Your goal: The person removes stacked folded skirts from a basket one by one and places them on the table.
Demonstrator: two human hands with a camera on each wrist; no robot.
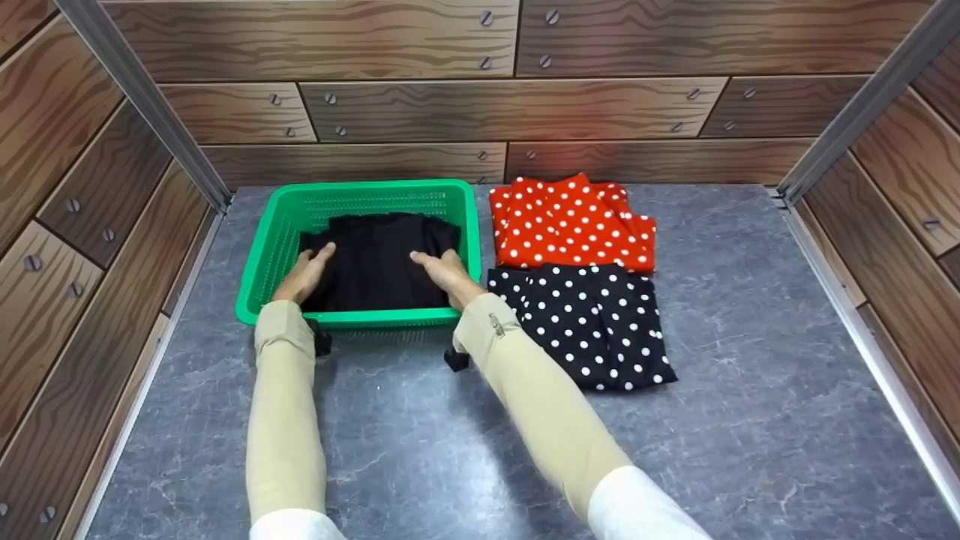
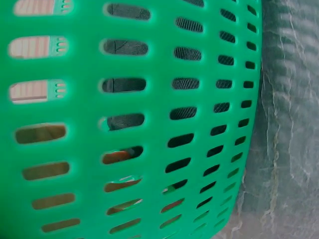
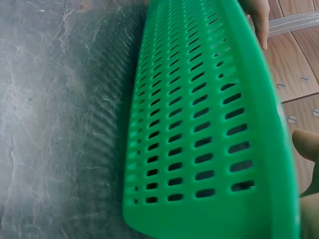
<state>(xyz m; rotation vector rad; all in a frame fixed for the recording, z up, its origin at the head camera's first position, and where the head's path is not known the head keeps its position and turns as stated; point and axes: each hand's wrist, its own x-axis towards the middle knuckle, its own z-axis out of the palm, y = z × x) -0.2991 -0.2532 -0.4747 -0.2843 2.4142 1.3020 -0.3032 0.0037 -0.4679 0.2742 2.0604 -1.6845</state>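
Note:
Black folded clothing (image 1: 381, 262) lies inside a green perforated plastic basket (image 1: 375, 184) in the head view. At its left side my left hand (image 1: 302, 277) grips it, thumb on top and the other fingers mostly hidden. My right hand (image 1: 448, 276) holds the opposite side the same way, its thumb pointing inward over the cloth. Both wrists reach over the basket's near rim. The left wrist view is filled by the basket's slotted wall (image 2: 159, 99). From the right wrist, the basket's outer side (image 3: 209, 219) shows, with my right thumb (image 3: 306, 144) at the edge.
Right of the basket lies a folded red cloth with white dots (image 1: 570, 225). In front of it is a folded black cloth with white dots (image 1: 592, 322). Wood-patterned panels (image 1: 487, 109) enclose the grey marbled surface (image 1: 750, 360) at the back and sides.

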